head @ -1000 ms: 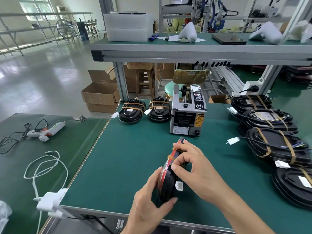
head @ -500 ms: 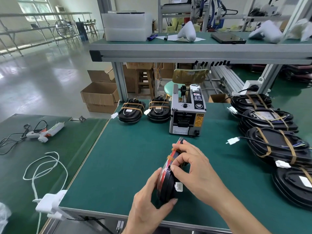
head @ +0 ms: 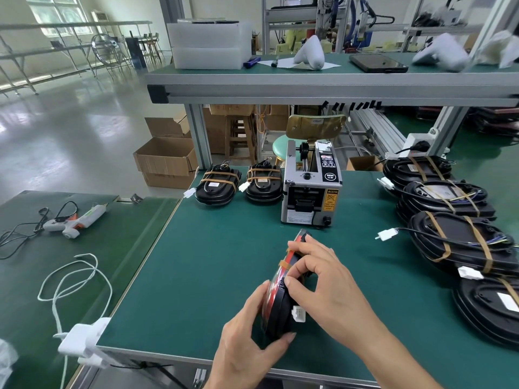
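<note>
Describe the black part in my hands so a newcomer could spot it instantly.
On the green bench, before the grey tape dispenser, left hand and right hand hold a black oval part on edge. Its neighbours lie flat; only this one shows a red face.

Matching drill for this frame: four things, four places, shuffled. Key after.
1 black round red-faced part
2 grey boxy tape dispenser
3 white glue gun
4 dark flat tablet

A upper shelf
B left table
C back of green mat
D on edge between left hand and right hand

Pairs: 1-D, 2-C, 3-B, 4-A
</note>
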The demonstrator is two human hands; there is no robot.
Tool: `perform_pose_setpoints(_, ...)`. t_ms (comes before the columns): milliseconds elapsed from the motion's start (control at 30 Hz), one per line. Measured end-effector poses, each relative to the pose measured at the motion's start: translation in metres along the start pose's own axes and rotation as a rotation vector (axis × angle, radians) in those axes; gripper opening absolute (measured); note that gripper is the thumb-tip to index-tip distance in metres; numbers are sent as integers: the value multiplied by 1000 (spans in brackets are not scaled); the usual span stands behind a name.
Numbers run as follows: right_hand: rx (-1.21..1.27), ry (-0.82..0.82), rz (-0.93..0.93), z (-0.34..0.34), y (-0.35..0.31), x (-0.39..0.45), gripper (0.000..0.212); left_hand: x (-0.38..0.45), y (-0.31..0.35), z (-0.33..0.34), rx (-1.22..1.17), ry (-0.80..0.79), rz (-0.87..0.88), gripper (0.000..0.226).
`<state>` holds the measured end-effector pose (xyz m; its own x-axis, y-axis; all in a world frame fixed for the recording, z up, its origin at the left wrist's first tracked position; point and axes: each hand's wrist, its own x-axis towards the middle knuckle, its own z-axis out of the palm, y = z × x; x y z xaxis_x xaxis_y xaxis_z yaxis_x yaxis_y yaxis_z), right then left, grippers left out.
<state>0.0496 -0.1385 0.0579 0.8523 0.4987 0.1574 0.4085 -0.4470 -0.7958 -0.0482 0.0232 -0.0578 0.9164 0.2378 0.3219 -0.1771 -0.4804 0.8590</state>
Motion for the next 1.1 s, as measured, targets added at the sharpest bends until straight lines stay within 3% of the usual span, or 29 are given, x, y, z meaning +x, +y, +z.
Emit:
perform_pose_setpoints(567,77,65,-48,7,8,-1,9,1,5,-1,3,31,37,94)
perform_pose_setpoints(700,73,51,-82,9,11,-1,20,-1,7,-1,28,32,37,91)
perform_pose_setpoints(1100,96,101,-60,19,12,5,18,-1,7,-1,64,4,42,90)
